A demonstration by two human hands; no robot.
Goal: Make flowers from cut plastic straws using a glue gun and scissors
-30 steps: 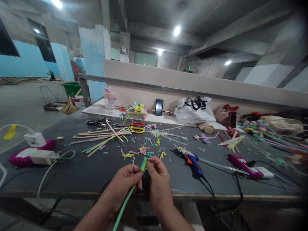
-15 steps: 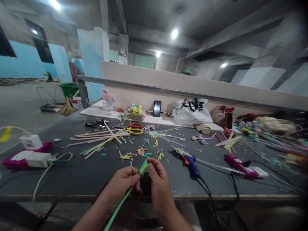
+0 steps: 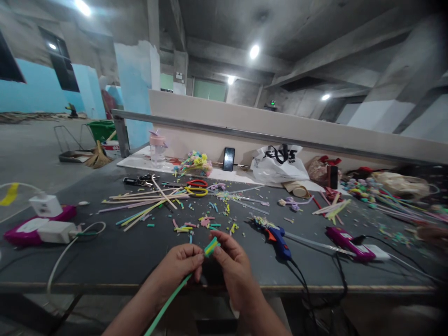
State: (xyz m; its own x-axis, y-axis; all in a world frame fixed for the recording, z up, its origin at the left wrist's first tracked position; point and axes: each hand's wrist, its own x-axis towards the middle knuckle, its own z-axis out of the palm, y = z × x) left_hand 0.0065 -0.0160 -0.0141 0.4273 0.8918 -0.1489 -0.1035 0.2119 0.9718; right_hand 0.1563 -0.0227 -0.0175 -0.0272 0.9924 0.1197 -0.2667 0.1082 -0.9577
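Observation:
My left hand (image 3: 182, 263) is closed, with thumb and fingers pinching a long green pipe cleaner (image 3: 168, 305) near its upper end. The pipe cleaner runs down past the wrist and out of the picture. At its top, a short green and yellow bundle (image 3: 212, 247) sticks up between my two hands. My right hand (image 3: 233, 261) is closed on that bundle, thumb in front and fingers behind. Just beyond lie short cut pieces (image 3: 184, 229) in yellow, pink and green. Whether the bundle is glued to the long pipe cleaner cannot be seen.
A blue glue gun (image 3: 279, 241) lies at right, its cord hanging over the table edge. Further back are scissors (image 3: 196, 190), loose pipe cleaners (image 3: 140, 200) and a propped phone (image 3: 228, 159). Purple power strips (image 3: 350, 243) sit on both sides. A blurred hand (image 3: 432, 233) shows far right.
The green and yellow bundle has tipped slightly to the right and lower. My right hand has shifted a little over it. The blurred hand at the far right has moved.

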